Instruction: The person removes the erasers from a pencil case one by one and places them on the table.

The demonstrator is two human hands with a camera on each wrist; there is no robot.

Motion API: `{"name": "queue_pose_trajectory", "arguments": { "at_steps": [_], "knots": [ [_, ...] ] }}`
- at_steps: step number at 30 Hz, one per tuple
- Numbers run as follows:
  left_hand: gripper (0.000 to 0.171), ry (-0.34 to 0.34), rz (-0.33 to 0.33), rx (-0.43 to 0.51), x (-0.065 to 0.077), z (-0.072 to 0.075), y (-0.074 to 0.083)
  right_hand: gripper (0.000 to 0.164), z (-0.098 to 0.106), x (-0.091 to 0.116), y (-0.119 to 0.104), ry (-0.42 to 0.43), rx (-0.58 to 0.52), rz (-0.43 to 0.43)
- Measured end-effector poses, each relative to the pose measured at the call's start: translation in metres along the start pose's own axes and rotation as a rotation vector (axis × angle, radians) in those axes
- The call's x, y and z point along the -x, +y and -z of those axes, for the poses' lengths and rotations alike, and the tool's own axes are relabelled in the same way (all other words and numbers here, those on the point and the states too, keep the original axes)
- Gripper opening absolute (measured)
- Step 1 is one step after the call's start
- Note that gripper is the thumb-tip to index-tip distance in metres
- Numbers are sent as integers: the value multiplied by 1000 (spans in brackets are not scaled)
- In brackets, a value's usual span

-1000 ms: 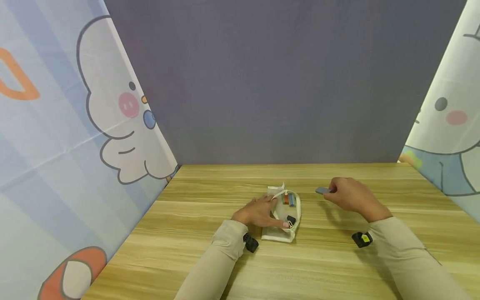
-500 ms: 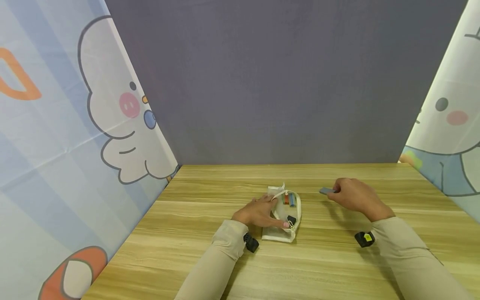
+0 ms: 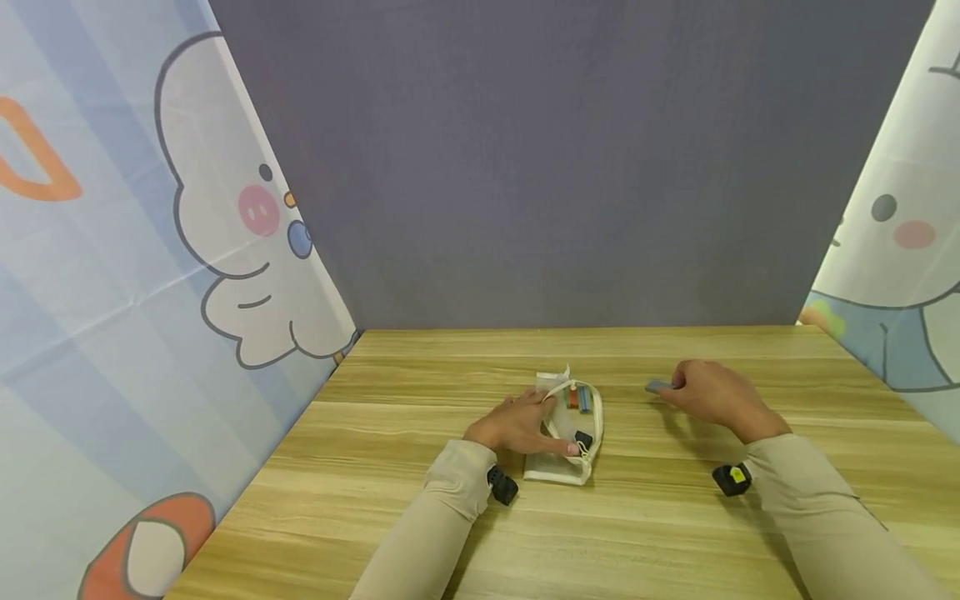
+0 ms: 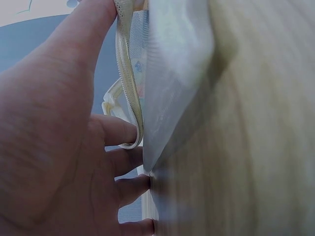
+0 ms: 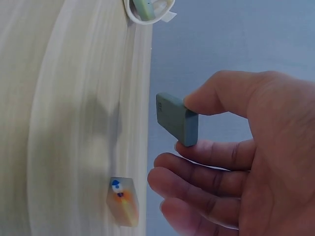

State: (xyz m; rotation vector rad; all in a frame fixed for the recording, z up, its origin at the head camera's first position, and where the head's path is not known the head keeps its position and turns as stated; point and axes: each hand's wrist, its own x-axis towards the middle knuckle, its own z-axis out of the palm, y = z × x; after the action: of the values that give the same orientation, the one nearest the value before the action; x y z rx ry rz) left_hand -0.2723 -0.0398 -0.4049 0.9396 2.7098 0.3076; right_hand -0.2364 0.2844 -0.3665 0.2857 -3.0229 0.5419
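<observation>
Pinching a small grey block (image 5: pixel 172 118) between thumb and forefinger of the right hand (image 3: pixel 716 397), above the bench (image 3: pixel 600 533), and touching the open mouth of a pale pouch (image 3: pixel 597 417) with spread-fingered left hand (image 3: pixel 517 426), beside a red piece (image 3: pixel 573 398), a blue piece (image 3: pixel 584 398) and a black piece (image 3: pixel 583 438) inside.
</observation>
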Motion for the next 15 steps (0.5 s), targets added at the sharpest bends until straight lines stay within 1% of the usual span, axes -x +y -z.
{"name": "queue_pose_trajectory", "arguments": {
  "at_steps": [7, 10, 15],
  "knots": [
    [105, 4, 3, -6, 0, -1, -1, 37, -3, 0, 2, -1, -1, -12],
    [106, 3, 3, -4, -1, -1, -1, 37, -3, 1, 3, -2, -6, -13],
    [107, -1, 3, 8, -1, -1, -1, 36, -4, 0, 6, -26, -9, -30]
  ]
}}
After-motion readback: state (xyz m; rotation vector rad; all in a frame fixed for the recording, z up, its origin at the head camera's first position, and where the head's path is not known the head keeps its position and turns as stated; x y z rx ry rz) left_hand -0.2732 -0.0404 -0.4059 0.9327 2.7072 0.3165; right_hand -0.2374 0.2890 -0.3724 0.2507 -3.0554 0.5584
